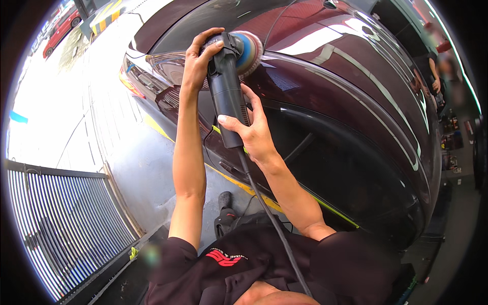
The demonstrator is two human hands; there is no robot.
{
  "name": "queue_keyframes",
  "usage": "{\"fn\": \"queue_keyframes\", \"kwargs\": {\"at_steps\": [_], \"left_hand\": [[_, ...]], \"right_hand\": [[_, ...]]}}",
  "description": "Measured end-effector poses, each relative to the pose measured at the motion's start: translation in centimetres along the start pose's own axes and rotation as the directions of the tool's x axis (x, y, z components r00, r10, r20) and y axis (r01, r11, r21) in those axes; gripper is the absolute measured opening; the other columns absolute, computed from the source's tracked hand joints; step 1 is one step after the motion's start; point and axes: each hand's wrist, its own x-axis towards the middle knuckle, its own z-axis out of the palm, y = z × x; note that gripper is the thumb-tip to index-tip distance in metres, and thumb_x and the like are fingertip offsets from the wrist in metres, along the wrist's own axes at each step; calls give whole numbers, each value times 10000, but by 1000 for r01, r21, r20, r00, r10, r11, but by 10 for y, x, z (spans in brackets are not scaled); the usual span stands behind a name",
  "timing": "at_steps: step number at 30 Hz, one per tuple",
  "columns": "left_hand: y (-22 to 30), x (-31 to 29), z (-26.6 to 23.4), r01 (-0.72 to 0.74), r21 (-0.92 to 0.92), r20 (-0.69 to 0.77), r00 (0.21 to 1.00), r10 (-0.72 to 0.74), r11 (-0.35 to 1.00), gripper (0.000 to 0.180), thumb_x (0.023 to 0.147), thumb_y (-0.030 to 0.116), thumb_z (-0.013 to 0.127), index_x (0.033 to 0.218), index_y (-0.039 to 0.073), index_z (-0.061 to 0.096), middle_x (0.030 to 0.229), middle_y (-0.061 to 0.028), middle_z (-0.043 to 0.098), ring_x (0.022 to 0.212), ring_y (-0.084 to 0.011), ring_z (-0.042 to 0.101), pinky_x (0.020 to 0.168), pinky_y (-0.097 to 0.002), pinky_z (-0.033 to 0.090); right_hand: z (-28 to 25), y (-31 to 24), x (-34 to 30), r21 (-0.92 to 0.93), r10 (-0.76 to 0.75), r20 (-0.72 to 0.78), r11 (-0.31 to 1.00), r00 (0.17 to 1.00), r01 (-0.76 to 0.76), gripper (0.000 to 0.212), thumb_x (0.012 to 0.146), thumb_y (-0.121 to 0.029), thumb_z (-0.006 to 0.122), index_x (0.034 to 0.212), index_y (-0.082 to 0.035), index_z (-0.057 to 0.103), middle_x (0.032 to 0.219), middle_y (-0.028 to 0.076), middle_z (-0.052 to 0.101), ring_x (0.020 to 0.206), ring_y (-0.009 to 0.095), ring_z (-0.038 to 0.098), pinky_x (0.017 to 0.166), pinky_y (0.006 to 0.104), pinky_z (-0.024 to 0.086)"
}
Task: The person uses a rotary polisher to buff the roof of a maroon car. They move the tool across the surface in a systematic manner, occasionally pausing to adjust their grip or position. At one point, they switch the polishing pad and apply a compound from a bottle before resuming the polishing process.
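A black car polisher (223,94) is held up in both my hands against the side of a dark maroon car (325,76). My left hand (201,56) wraps over the polisher's head, thumb and fingers closed on it. Lower down, my right hand (254,129) grips the body near its cord end. The round polishing pad (250,53), with blue and pale layers, faces the glossy bodywork at the upper middle. Whether the pad is spinning I cannot tell. A black power cord (269,213) runs from the polisher down over my shirt.
Below the paintwork is a large dark car window (325,168). A slatted metal grille (71,223) stands at the lower left, and a yellow line (239,184) crosses the floor. Another person (436,81) stands at the far right. A red car (62,25) is outside, upper left.
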Motion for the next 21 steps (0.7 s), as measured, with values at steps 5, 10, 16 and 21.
{"fn": "queue_keyframes", "kwargs": {"at_steps": [5,10,16,21], "left_hand": [[36,-7,89,-143,64,173,976,130,988,402,855,274,754,1221,108,746,1261,-101,636,1166,-229,614,1036,-352,467],[75,-24,184,-233,81,322,926,196,969,419,835,295,780,1211,114,751,1241,-118,633,1166,-253,617,1041,-374,470],[110,-57,299,-346,107,440,857,268,932,435,859,329,779,1231,107,747,1270,-119,641,1163,-250,642,1033,-375,497],[125,-95,412,-427,117,455,826,334,896,457,798,397,800,1174,138,780,1244,-179,635,1142,-318,646,1033,-403,502]], "right_hand": [[-37,-41,-55,81,-88,-70,992,994,94,903,839,-85,801,1573,-81,274,1245,140,592,1059,174,640,917,330,560],[-80,-85,-109,84,-156,-141,982,978,168,908,834,-117,747,1586,-80,240,1218,162,559,964,228,682,774,370,640],[-138,-140,-182,86,-231,-245,962,942,258,902,842,-167,697,1599,-87,213,1260,240,554,898,272,708,654,353,649],[-195,-180,-246,20,-267,-330,957,905,290,829,899,-216,628,1599,-76,207,1363,305,504,939,285,682,640,361,648]]}}
